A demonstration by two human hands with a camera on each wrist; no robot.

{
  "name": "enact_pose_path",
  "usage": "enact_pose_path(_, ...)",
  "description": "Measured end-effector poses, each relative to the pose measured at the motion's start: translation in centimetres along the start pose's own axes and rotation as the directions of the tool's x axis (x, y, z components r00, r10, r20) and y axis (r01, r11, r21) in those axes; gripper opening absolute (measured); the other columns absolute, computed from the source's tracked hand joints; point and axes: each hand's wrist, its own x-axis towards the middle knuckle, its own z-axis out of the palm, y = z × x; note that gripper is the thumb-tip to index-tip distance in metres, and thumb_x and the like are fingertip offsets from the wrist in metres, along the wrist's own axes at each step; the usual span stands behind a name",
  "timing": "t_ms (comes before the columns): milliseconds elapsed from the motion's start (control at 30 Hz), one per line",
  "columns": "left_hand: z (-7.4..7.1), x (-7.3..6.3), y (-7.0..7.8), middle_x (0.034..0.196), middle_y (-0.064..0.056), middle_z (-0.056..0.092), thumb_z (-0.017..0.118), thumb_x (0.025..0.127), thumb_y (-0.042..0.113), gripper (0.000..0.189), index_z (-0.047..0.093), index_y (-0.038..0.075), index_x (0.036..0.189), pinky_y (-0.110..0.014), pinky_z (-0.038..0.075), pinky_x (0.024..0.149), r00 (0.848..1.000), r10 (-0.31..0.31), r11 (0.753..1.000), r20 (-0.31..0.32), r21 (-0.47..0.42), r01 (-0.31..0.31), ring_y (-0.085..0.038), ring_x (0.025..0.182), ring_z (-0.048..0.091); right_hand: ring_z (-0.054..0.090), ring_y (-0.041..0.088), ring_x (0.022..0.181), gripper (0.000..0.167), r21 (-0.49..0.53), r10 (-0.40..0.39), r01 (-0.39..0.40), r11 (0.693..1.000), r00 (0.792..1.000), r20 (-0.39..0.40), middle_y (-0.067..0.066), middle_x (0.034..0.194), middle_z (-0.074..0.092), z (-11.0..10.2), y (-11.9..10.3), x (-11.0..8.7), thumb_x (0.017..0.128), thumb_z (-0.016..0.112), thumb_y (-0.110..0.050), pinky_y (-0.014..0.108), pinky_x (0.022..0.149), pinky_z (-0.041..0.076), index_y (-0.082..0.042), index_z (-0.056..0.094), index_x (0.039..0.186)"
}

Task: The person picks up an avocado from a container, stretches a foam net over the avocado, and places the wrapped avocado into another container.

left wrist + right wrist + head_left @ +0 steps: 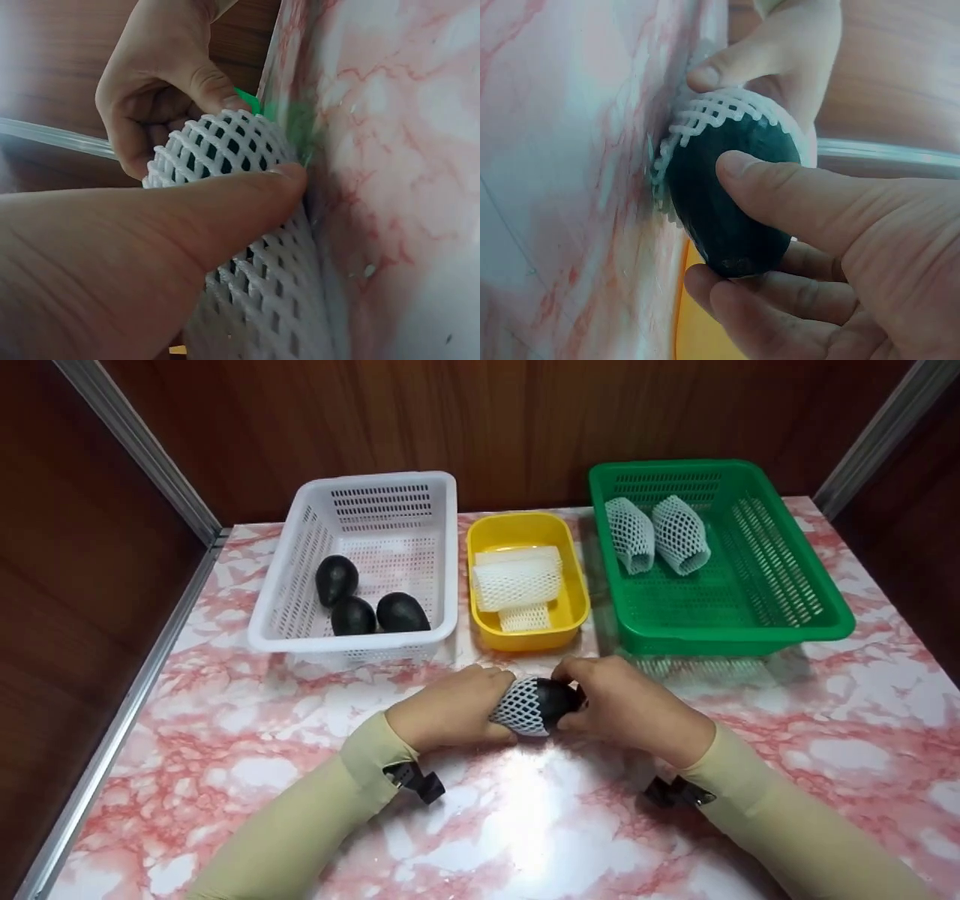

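Note:
Just above the table, my left hand grips a white foam net sleeve, its thumb lying across the mesh in the left wrist view. A dark avocado sits partly inside that sleeve, one end sticking out to the right. My right hand holds the bare end, with the thumb on top and curled fingers beneath in the right wrist view. Dark skin shows through the mesh in the left wrist view. The palm side of the left hand is hidden in the head view.
A white basket at the back left holds three dark avocados. Behind the hands, a yellow bin contains white foam sleeves. The green basket at the back right holds two net-covered pieces. Wood-look panels enclose the table.

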Motion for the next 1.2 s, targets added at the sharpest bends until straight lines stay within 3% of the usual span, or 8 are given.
enact_pose_path(267, 0.3, 0.2, 0.1, 0.120, -0.007, 0.070, 0.087, 0.090, 0.044, 0.059, 0.061, 0.008, 0.128, -0.045, 0.057, 0.104, 1.000, -0.001, 0.998, -0.020, -0.067, -0.001, -0.026, 0.109, 0.066, 0.075, 0.024, 0.090, 0.048, -0.014, 0.029, -0.029, 0.999, 1.000, 0.012, 0.013, 0.107, 0.082, -0.4, -0.4, 0.2, 0.079, 0.098, -0.011, 0.042, 0.083, 0.066, -0.001, 0.075, 0.120)
enact_pose_path(500, 0.5, 0.6, 0.7, 0.120, -0.006, 0.069, 0.092, 0.084, 0.045, 0.067, 0.059, 0.010, 0.131, -0.042, 0.058, 0.101, 0.998, -0.025, 0.991, -0.055, -0.133, 0.018, -0.022, 0.107, 0.066, 0.076, 0.026, 0.093, 0.049, -0.047, -0.003, 0.002, 0.999, 1.000, -0.017, 0.013, 0.110, 0.082, -0.5, -0.6, 0.2, 0.077, 0.098, -0.009, 0.044, 0.085, 0.066, 0.000, 0.077, 0.120)
enact_pose_path(667, 0.7, 0.9, 1.2, 0.122, -0.005, 0.067, 0.094, 0.082, 0.045, 0.072, 0.059, 0.009, 0.133, -0.039, 0.059, 0.101, 0.998, -0.016, 0.992, -0.064, -0.125, 0.008, -0.019, 0.108, 0.064, 0.078, 0.027, 0.098, 0.048, -0.060, -0.019, 0.018, 0.998, 1.000, -0.019, 0.013, 0.111, 0.083, -0.3, -0.5, 0.1, 0.077, 0.098, -0.008, 0.044, 0.089, 0.067, 0.001, 0.078, 0.119)
enact_pose_path(967, 1.3, 1.6, 1.7, 0.124, -0.004, 0.065, 0.096, 0.080, 0.048, 0.081, 0.056, 0.010, 0.139, -0.038, 0.057, 0.106, 0.996, -0.006, 0.992, -0.093, -0.124, -0.005, -0.020, 0.112, 0.063, 0.070, 0.021, 0.085, 0.035, -0.085, -0.037, 0.034, 0.996, 0.999, -0.028, 0.007, 0.097, 0.079, -0.1, -0.4, -0.1, 0.077, 0.093, -0.003, 0.043, 0.080, 0.064, -0.005, 0.077, 0.109)
enact_pose_path(1100, 1.3, 1.6, 1.6, 0.134, -0.004, 0.065, 0.097, 0.080, 0.045, 0.091, 0.051, 0.010, 0.151, -0.038, 0.055, 0.112, 0.996, 0.002, 0.986, -0.092, -0.167, -0.018, -0.020, 0.120, 0.063, 0.072, 0.023, 0.089, 0.039, -0.073, -0.035, 0.034, 0.997, 0.999, -0.023, 0.009, 0.100, 0.080, -0.1, -0.3, -0.1, 0.077, 0.094, -0.004, 0.044, 0.083, 0.065, -0.003, 0.077, 0.113)
enact_pose_path(1200, 0.8, 1.1, 1.3, 0.151, -0.009, 0.060, 0.097, 0.080, 0.046, 0.108, 0.039, 0.010, 0.164, -0.041, 0.050, 0.122, 0.997, 0.006, 0.983, -0.072, -0.182, -0.019, -0.023, 0.136, 0.060, 0.075, 0.025, 0.093, 0.044, -0.049, -0.041, 0.040, 0.998, 0.999, -0.016, 0.011, 0.106, 0.082, -0.2, -0.2, -0.1, 0.077, 0.095, -0.004, 0.044, 0.086, 0.066, -0.001, 0.078, 0.117)
